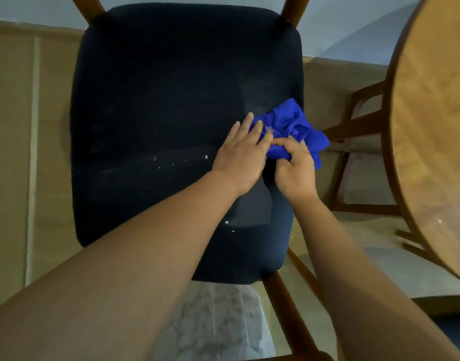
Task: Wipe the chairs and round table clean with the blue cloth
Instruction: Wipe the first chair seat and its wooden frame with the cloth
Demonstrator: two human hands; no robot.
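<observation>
A chair with a dark navy padded seat (150,105) and brown wooden legs fills the middle of the head view. White crumbs and pale streaks lie across the seat's lower half. The bunched blue cloth (291,126) lies at the seat's right edge. My right hand (296,170) grips the cloth's near side with curled fingers. My left hand (243,155) lies beside it with fingers stretched forward, the fingertips touching the cloth and the seat. The round wooden table (437,121) shows at the right edge.
The table's wooden legs and crossbars (354,128) stand right of the chair. The floor (12,152) is tan, with a pale strip along the left. A light patterned fabric (213,321) shows below the seat's front edge.
</observation>
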